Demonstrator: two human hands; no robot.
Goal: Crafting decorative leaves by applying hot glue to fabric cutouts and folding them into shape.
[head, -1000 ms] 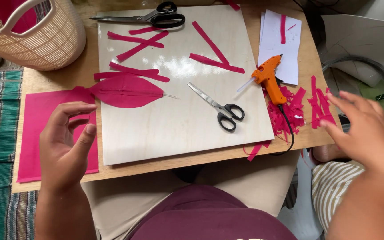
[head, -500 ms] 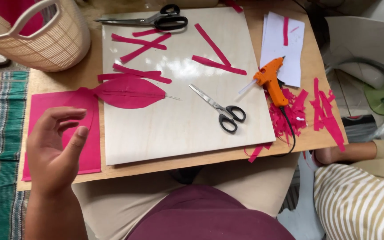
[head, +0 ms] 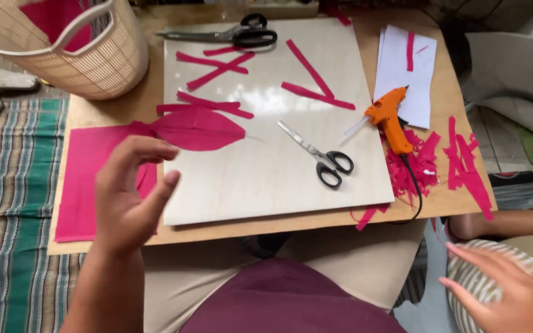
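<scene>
My left hand (head: 129, 192) hovers above the table's left front edge, fingers curled apart and holding nothing, over a pink paper sheet (head: 84, 185). Just beyond it lies a pink leaf-shaped paper piece (head: 198, 129) on a pale board (head: 266, 179). Small black-handled scissors (head: 322, 157) rest on the board's right half. An orange glue gun (head: 390, 120) lies at the board's right edge. My right hand (head: 504, 290) is low at the bottom right, off the table, open above a striped cloth (head: 482, 277).
Large scissors (head: 235, 36) and several pink strips (head: 217, 65) lie at the board's far side. A woven basket (head: 69, 49) stands far left. White paper (head: 405, 74) and pink scraps (head: 427, 163) cover the right edge. A striped rug (head: 7, 203) is on the left.
My right hand left the table's right edge and dropped down to the bottom right. My left hand lifted slightly with fingers spread wider. The view shifted a little.
</scene>
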